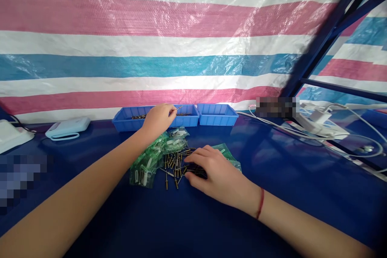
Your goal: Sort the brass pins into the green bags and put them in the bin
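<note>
My left hand (159, 120) is over the long blue bin (127, 125), its thumb and forefinger pinched on a thin metal pin (179, 107). More such pins lie inside that bin. On the table is a loose pile of thin metal pins (173, 163) with brass-coloured ends. My right hand (208, 171) rests over the right side of this pile, fingers curved and apart from the thumb; dark pins show under the palm, and no firm grip is visible. Small clear-and-green bags (148, 161) with pins and white pieces lie left of the pile. Another green bag (223, 151) sits partly behind my right hand.
A second, shorter blue bin (217, 117) stands right of the long one, against the striped plastic sheet (151, 44). A light blue case (68, 128) lies at the left. White cables and a power strip (320, 127) are at the right, beside a dark metal frame (326, 36).
</note>
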Action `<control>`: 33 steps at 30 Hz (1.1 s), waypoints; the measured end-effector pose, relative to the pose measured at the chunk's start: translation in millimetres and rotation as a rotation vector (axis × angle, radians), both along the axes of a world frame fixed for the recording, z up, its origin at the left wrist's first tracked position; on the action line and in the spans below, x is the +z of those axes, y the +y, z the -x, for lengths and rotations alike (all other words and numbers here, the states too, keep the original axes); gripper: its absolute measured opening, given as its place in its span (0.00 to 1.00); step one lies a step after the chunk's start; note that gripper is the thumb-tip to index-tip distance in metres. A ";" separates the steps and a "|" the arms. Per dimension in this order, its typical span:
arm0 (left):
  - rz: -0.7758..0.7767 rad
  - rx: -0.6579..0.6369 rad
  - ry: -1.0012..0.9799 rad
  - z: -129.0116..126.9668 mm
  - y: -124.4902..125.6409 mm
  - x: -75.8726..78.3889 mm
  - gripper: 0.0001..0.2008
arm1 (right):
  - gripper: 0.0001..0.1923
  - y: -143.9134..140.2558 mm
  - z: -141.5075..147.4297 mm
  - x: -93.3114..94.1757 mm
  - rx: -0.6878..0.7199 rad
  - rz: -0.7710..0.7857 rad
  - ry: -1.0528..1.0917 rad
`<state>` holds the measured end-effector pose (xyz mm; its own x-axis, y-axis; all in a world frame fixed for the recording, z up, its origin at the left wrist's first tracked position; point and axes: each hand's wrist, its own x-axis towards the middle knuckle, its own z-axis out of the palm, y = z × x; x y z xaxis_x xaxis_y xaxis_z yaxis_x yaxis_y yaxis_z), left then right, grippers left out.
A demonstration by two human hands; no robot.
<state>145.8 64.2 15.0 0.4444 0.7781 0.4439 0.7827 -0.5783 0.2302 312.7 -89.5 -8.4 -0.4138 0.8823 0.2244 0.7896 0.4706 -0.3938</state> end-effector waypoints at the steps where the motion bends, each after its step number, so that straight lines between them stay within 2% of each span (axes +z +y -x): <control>1: 0.011 0.004 0.011 -2.4 5.6 0.1 0.15 | 0.10 -0.2 -0.1 -1.3 0.013 0.004 -0.041; 3: 0.029 -0.004 0.033 -4.5 5.6 1.9 0.17 | 0.09 -0.3 -0.3 -3.1 0.027 -0.002 -0.087; 5: 0.030 -0.040 0.045 -2.6 -8.3 5.0 0.20 | 0.08 0.1 -0.1 -4.0 0.035 -0.016 -0.093; 8: 0.034 -0.149 0.020 6.5 -45.5 7.3 0.18 | 0.07 0.4 1.5 -4.7 0.031 -0.038 -0.063; 11: 0.071 -0.234 -0.045 18.8 -85.4 2.0 0.14 | 0.06 -0.1 3.6 -4.3 0.009 -0.056 -0.010; 14: 0.086 -0.216 -0.151 29.6 -114.5 -6.0 0.12 | 0.05 -1.0 4.4 -0.4 -0.034 -0.069 0.073; 16: 0.100 -0.170 -0.237 33.7 -125.4 -8.9 0.11 | 0.04 -1.0 4.0 4.2 -0.077 -0.068 0.142; 19: 0.144 -0.054 -0.393 34.0 -131.1 -10.6 0.09 | 0.05 -0.2 3.3 10.7 -0.138 -0.043 0.332; 21: 0.242 -0.014 -0.500 31.9 -131.3 -12.0 0.09 | 0.05 0.0 4.0 12.6 -0.153 -0.019 0.499; 24: 0.479 -0.075 -0.602 29.4 -131.5 -15.0 0.13 | 0.06 -2.1 8.8 12.4 -0.135 0.060 0.685; 26: 0.560 -0.116 -0.636 29.3 -132.6 -16.1 0.15 | 0.08 -5.2 14.0 12.3 -0.117 0.146 0.749; 33: 0.487 -0.138 -0.772 30.5 -138.2 -13.3 0.09 | 0.10 -15.0 27.3 16.9 -0.104 0.299 0.846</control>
<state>115.3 -73.9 1.8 0.2639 0.9190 0.2929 0.2423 -0.3571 0.9021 285.5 -104.6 8.5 -0.1296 0.9764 0.1725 0.2130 0.1974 -0.9569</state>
